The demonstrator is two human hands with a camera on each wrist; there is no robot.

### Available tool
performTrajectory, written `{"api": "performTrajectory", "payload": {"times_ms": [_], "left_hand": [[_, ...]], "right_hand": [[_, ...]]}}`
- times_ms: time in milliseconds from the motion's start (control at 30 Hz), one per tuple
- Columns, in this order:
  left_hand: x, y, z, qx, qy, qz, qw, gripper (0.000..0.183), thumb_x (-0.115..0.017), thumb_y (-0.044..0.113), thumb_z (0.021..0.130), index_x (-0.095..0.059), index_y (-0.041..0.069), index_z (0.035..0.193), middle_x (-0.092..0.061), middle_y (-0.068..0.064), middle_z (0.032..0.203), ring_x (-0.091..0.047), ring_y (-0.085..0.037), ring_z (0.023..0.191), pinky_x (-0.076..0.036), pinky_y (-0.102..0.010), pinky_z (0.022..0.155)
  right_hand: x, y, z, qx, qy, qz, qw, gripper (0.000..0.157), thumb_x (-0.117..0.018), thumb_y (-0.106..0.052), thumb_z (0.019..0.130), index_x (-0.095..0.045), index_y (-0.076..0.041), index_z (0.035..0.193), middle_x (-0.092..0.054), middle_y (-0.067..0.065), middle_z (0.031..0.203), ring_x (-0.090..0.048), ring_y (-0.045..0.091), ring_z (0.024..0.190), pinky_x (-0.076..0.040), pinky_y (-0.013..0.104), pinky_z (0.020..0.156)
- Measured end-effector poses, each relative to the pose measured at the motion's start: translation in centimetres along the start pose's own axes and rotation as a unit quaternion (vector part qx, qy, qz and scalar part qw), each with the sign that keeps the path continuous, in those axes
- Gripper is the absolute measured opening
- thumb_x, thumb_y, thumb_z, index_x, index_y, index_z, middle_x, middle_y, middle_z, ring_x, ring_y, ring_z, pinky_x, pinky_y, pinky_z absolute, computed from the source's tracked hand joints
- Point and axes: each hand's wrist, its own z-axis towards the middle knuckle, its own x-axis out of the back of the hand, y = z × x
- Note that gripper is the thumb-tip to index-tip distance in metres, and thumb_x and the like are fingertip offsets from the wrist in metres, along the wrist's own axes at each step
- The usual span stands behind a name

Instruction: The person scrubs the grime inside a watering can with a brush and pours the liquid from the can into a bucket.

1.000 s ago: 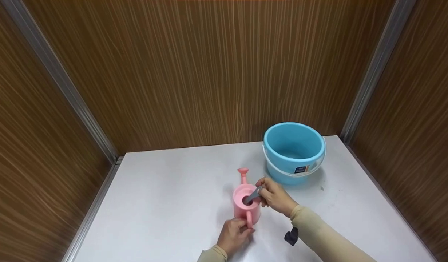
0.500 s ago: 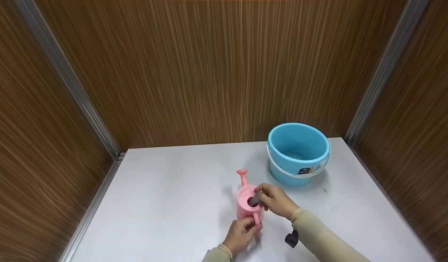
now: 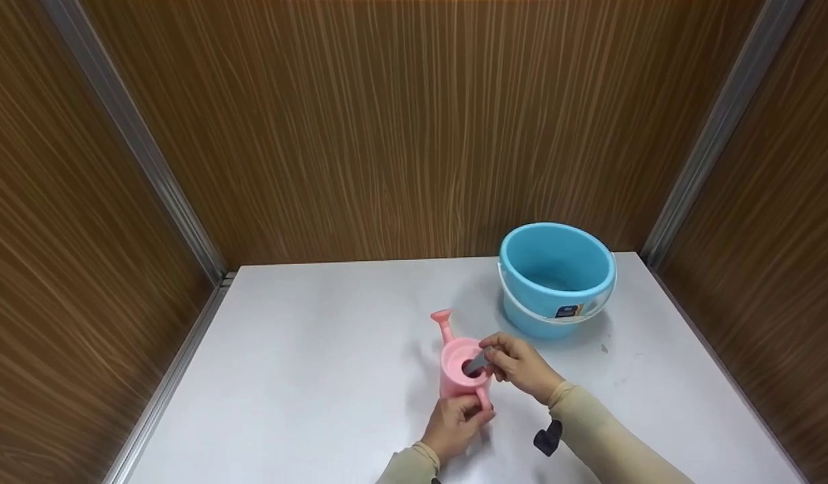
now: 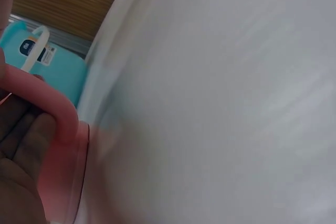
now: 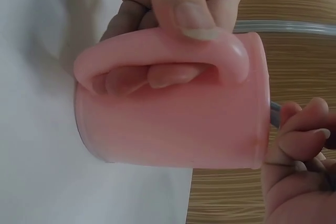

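Observation:
A small pink watering can (image 3: 455, 384) stands upright on the white table, spout pointing away and slightly left. My left hand (image 3: 450, 426) grips its handle (image 5: 157, 45); in the right wrist view the fingers pass through the loop and the thumb lies over it. Above the can's round top opening, my right hand (image 3: 525, 370) pinches a flat grey handle (image 3: 479, 361). This grey piece slants down into the opening, its lower end hidden inside, so I cannot tell what tool it is. In the left wrist view, the left hand's fingers (image 4: 31, 140) show behind the pink handle.
A light blue bucket (image 3: 548, 329) with a white bail handle (image 3: 551, 321) stands behind and right of the can. Wood-grain panels (image 3: 360, 134) close the table (image 3: 306, 363) in at the back and both sides. A black strap piece (image 3: 547, 438) hangs at the right sleeve.
The watering can has turned a little, its spout swinging left and its handle right. The grey piece dipped deeper half a second ago and now shows more above the opening. The view has shifted slightly.

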Motion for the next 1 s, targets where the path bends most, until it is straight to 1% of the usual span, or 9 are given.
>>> {"api": "performTrajectory", "payload": {"times_ms": [167, 300, 400, 533, 667, 767, 867, 933, 1000], "left_hand": [[-0.1, 0.1, 0.1, 0.001, 0.004, -0.002, 1.0, 0.011, -0.068, 0.029, 0.081, -0.068, 0.019, 0.08, -0.059, 0.019, 0.073, -0.053, 0.002, 0.067, -0.045, -0.018, 0.065], [-0.2, 0.1, 0.1, -0.014, 0.018, 0.004, 0.9997, 0.012, -0.069, 0.028, 0.081, -0.069, 0.016, 0.08, -0.06, 0.019, 0.072, -0.053, 0.002, 0.067, -0.045, -0.017, 0.064], [-0.3, 0.0, 0.0, -0.024, 0.029, 0.015, 0.9992, 0.012, -0.069, 0.029, 0.081, -0.068, 0.017, 0.079, -0.06, 0.02, 0.072, -0.053, 0.004, 0.066, -0.044, -0.016, 0.063], [-0.4, -0.1, -0.1, -0.03, 0.041, 0.028, 0.9983, 0.013, -0.069, 0.031, 0.08, -0.067, 0.018, 0.077, -0.059, 0.021, 0.071, -0.052, 0.005, 0.067, -0.044, -0.014, 0.065], [-0.4, -0.1, 0.0, -0.029, 0.041, 0.027, 0.9984, 0.014, -0.069, 0.032, 0.081, -0.068, 0.018, 0.078, -0.06, 0.02, 0.072, -0.053, 0.004, 0.068, -0.044, -0.015, 0.066], [-0.4, -0.1, -0.1, -0.022, 0.035, 0.018, 0.999, 0.015, -0.068, 0.033, 0.081, -0.068, 0.018, 0.08, -0.06, 0.02, 0.073, -0.053, 0.004, 0.068, -0.045, -0.016, 0.065], [-0.4, -0.1, -0.2, -0.016, 0.032, 0.011, 0.9993, 0.014, -0.068, 0.032, 0.081, -0.068, 0.018, 0.081, -0.061, 0.02, 0.073, -0.053, 0.004, 0.068, -0.045, -0.016, 0.065], [-0.4, -0.1, -0.2, -0.021, 0.034, 0.011, 0.9992, 0.013, -0.068, 0.031, 0.081, -0.068, 0.018, 0.081, -0.061, 0.02, 0.073, -0.053, 0.003, 0.068, -0.045, -0.016, 0.065], [-0.5, -0.2, -0.2, -0.025, 0.038, 0.01, 0.9989, 0.012, -0.068, 0.03, 0.082, -0.068, 0.018, 0.08, -0.061, 0.019, 0.074, -0.054, 0.004, 0.068, -0.045, -0.015, 0.065]], "right_hand": [[0.3, -0.3, -0.3, -0.014, 0.005, 0.027, 1.0, 0.026, -0.048, -0.013, 0.095, -0.05, 0.002, 0.116, -0.059, 0.02, 0.088, -0.051, 0.02, 0.066, -0.044, 0.026, 0.059], [0.4, -0.9, -0.3, -0.057, 0.019, 0.023, 0.998, 0.027, -0.051, -0.01, 0.09, -0.049, 0.004, 0.113, -0.061, 0.018, 0.083, -0.054, 0.019, 0.063, -0.046, 0.029, 0.059], [0.4, -1.5, 0.0, -0.081, 0.035, -0.02, 0.996, 0.023, -0.055, -0.011, 0.086, -0.055, 0.005, 0.102, -0.062, 0.014, 0.077, -0.056, 0.019, 0.06, -0.047, 0.03, 0.056], [0.2, -2.3, 0.4, -0.079, 0.042, -0.105, 0.991, 0.017, -0.056, -0.013, 0.085, -0.064, 0.002, 0.085, -0.064, 0.011, 0.072, -0.056, 0.018, 0.058, -0.046, 0.029, 0.052], [0.0, -2.6, 0.9, -0.067, 0.033, -0.175, 0.982, 0.022, -0.054, -0.017, 0.088, -0.068, -0.004, 0.077, -0.062, 0.006, 0.066, -0.052, 0.016, 0.055, -0.045, 0.029, 0.05], [0.0, -2.6, 1.1, -0.056, 0.026, -0.221, 0.973, 0.026, -0.055, -0.021, 0.09, -0.068, -0.008, 0.071, -0.058, 0.003, 0.06, -0.048, 0.014, 0.052, -0.041, 0.028, 0.047], [0.0, -2.4, 1.3, -0.048, 0.017, -0.239, 0.97, 0.027, -0.055, -0.021, 0.091, -0.067, -0.009, 0.069, -0.056, 0.001, 0.059, -0.045, 0.014, 0.052, -0.037, 0.028, 0.046], [0.0, -2.2, 1.4, -0.04, 0.01, -0.234, 0.971, 0.027, -0.054, -0.018, 0.091, -0.067, -0.008, 0.07, -0.056, 0.001, 0.06, -0.045, 0.014, 0.053, -0.036, 0.028, 0.046], [0.0, -1.9, 1.5, -0.036, 0.005, -0.215, 0.976, 0.026, -0.052, -0.016, 0.091, -0.067, -0.007, 0.072, -0.055, 0.0, 0.06, -0.045, 0.014, 0.054, -0.036, 0.028, 0.047]]}}
